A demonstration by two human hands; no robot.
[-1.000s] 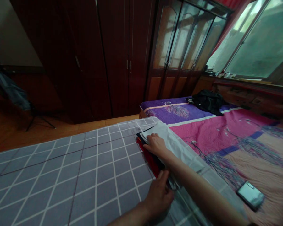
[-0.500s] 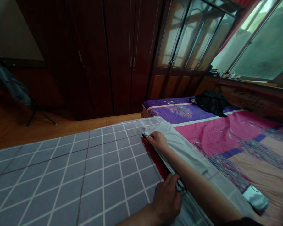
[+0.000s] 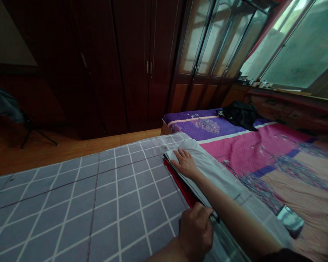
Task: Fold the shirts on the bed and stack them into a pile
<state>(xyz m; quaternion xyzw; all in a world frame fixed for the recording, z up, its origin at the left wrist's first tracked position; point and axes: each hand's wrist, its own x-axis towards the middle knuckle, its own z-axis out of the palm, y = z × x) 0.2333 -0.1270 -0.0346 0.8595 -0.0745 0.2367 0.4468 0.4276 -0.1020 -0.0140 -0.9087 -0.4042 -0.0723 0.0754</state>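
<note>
A folded pale grey cloth [image 3: 221,174] lies on the checked grey bedspread [image 3: 104,203], possibly a garment; its full shape cannot be made out. Red cloth [image 3: 180,185] and a dark edge show beneath its left side. My right hand [image 3: 184,163] rests flat near the far end of the pale cloth, fingers stretched and slightly apart. Closer to me, my left hand [image 3: 196,229] is closed, its thumb and fingers pinching the cloth's near left edge. The fingertips of that hand are partly hidden.
On the right is a bed with a purple, pink and peach cover [image 3: 246,149]. A phone-like shiny object [image 3: 291,221] and a black garment [image 3: 239,114] lie on it. Dark wardrobes [image 3: 136,72] stand behind. At far left is a tripod [image 3: 30,127] on the floor.
My right hand has gone from gripping the far edge of the cloth to lying flat on top. My left hand still pinches the near edge. The view has shifted slightly.
</note>
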